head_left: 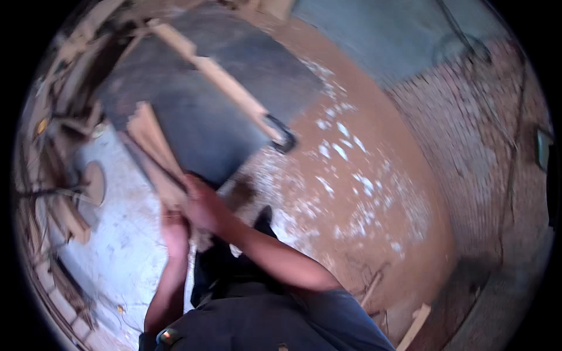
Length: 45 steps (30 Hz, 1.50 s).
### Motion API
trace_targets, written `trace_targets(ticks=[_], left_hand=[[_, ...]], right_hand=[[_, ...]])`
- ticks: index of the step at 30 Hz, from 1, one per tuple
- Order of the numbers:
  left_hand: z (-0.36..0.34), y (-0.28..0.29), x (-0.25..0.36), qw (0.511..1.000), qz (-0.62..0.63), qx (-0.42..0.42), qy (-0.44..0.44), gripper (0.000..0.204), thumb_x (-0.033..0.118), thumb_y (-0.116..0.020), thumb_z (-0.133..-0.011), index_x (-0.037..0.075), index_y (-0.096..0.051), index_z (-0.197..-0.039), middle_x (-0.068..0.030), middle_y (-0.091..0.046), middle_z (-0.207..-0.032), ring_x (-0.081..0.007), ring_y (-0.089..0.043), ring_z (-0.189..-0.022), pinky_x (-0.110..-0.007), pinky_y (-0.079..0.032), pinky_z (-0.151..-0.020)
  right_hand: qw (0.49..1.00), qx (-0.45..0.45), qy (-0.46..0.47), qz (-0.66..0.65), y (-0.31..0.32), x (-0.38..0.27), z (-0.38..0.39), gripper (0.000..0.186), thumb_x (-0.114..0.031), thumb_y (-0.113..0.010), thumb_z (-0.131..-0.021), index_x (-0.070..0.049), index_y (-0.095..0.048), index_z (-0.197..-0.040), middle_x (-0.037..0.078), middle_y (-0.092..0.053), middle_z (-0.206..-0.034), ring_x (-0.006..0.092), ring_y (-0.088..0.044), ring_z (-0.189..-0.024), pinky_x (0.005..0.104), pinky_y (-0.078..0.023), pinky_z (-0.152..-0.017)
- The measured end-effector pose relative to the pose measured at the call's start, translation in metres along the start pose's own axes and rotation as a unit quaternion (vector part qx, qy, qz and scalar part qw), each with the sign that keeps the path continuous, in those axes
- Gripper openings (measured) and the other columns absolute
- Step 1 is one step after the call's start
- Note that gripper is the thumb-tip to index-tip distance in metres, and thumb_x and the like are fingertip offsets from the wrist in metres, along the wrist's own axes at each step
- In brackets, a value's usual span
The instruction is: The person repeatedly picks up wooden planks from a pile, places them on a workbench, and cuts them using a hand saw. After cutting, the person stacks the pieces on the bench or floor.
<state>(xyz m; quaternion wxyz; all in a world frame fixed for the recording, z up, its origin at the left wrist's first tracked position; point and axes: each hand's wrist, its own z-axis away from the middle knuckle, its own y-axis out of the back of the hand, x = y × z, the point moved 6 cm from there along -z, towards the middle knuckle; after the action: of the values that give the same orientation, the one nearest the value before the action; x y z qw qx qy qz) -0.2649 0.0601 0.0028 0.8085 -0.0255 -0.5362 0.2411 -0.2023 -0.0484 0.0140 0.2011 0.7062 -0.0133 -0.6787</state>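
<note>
Both my hands are closed around the near end of some wooden strips (pixel 153 134), held tilted away from me beside the dark board. The right hand (pixel 204 205) wraps over the strips from the right. Just below it and to its left, my left hand (pixel 174 227) grips the same end from underneath, its fingers partly hidden. Motion blur keeps me from telling how many strips there are. A long notched wooden piece (pixel 228 82) lies across the dark grey board (pixel 187 111), with a black object (pixel 282 134) at its near end.
Wood offcuts (pixel 73 219) are piled along the left edge, next to a pale sheet-like surface (pixel 108 257). White flakes (pixel 339 149) are scattered over the brown floor (pixel 374 234). Brickwork (pixel 451 123) and a cable (pixel 512 193) are at the right. A wooden stick (pixel 414 327) lies lower right.
</note>
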Motion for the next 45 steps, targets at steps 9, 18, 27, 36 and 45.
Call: trace_targets(ticks=[9,18,27,36,45], left_hand=[[-0.17,0.188,0.073,0.982,-0.126,0.138,0.003,0.036,0.022,-0.048,-0.098,-0.001,-0.05,-0.126,-0.0078,-0.064,-0.096,-0.014,-0.061,-0.078,-0.029,-0.05,-0.068],[-0.436,0.234,0.045,0.963,-0.188,0.143,0.133,0.054,0.049,-0.043,-0.097,-0.003,-0.059,-0.093,-0.0123,-0.063,-0.078,-0.0228,-0.066,-0.06,-0.034,-0.051,-0.049],[-0.509,0.246,0.01,0.929,0.155,0.133,0.309,0.028,0.029,-0.044,-0.092,0.008,-0.053,-0.075,-0.0051,-0.049,-0.057,-0.0182,-0.048,-0.046,-0.031,-0.04,-0.04],[-0.262,0.184,0.057,0.994,-0.098,0.054,-0.001,0.069,0.036,-0.055,-0.094,0.005,-0.024,-0.148,-0.0053,-0.059,-0.089,-0.0122,-0.056,-0.071,-0.024,-0.048,-0.059],[-0.022,0.039,0.018,0.908,-0.417,-0.023,-0.034,0.095,0.034,-0.072,-0.081,-0.008,-0.015,-0.145,-0.0317,-0.028,-0.142,-0.0413,-0.033,-0.133,-0.043,-0.041,-0.102]], right_hand=[[0.977,-0.07,-0.148,0.133,0.033,-0.005,0.025,0.037,-0.006,-0.053,-0.091,0.001,-0.052,-0.127,0.014,-0.062,-0.096,0.0185,-0.061,-0.086,0.03,-0.048,-0.076],[0.947,0.013,-0.317,0.047,0.033,0.006,0.051,0.028,-0.009,-0.054,-0.093,0.0,-0.056,-0.119,0.001,-0.053,-0.068,0.0054,-0.048,-0.057,0.0237,-0.041,-0.051],[0.925,0.075,-0.37,0.036,0.022,-0.014,0.04,0.01,-0.013,-0.055,-0.096,-0.003,-0.057,-0.095,-0.003,-0.053,-0.064,0.0035,-0.048,-0.057,0.0214,-0.04,-0.052],[0.916,0.016,-0.397,0.058,0.031,-0.024,0.008,0.033,-0.012,-0.056,-0.094,-0.001,-0.056,-0.126,0.0,-0.059,-0.095,0.006,-0.051,-0.077,0.0224,-0.046,-0.068],[0.974,-0.029,-0.222,-0.015,0.022,0.021,-0.038,0.036,-0.023,-0.058,-0.094,0.003,-0.06,-0.119,0.004,-0.065,-0.097,0.0102,-0.056,-0.086,0.0259,-0.047,-0.078]])
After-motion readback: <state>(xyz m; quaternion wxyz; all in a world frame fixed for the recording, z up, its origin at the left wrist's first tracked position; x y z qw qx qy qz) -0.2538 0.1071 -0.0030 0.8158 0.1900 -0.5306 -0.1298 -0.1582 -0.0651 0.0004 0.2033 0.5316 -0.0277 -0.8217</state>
